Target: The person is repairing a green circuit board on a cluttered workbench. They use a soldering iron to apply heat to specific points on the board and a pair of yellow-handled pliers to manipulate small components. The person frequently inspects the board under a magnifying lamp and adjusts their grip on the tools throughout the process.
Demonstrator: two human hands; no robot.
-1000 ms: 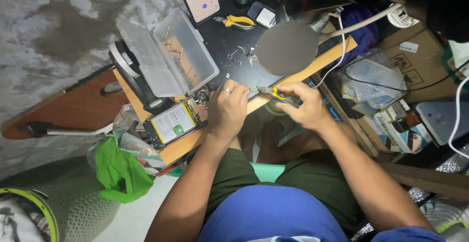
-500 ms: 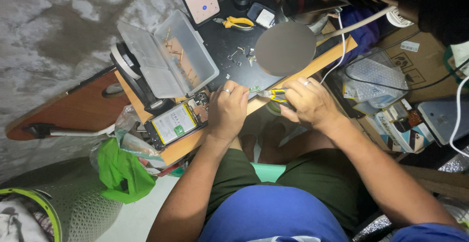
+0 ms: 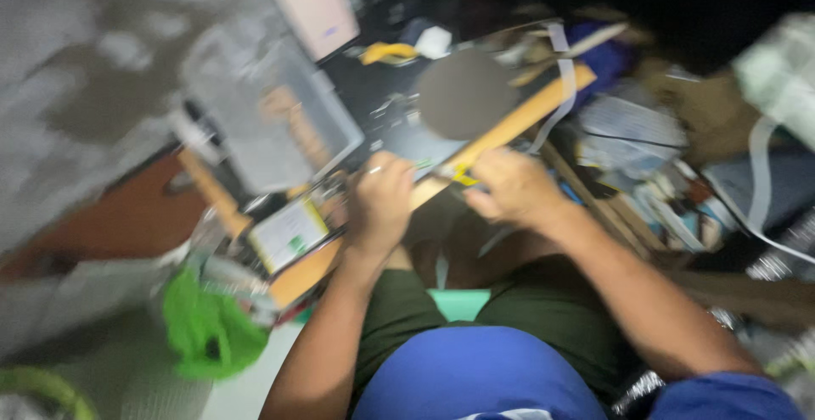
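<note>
Both hands (image 3: 441, 195) at cluttered board (image 3: 518, 127)

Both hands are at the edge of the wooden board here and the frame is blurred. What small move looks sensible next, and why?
Probably hold steady before working on. The left hand and right hand both rest at the edge of the long wooden board, with a small yellow-handled tool between them, but the head view is smeared, so what the fingers grip cannot be told.
</note>
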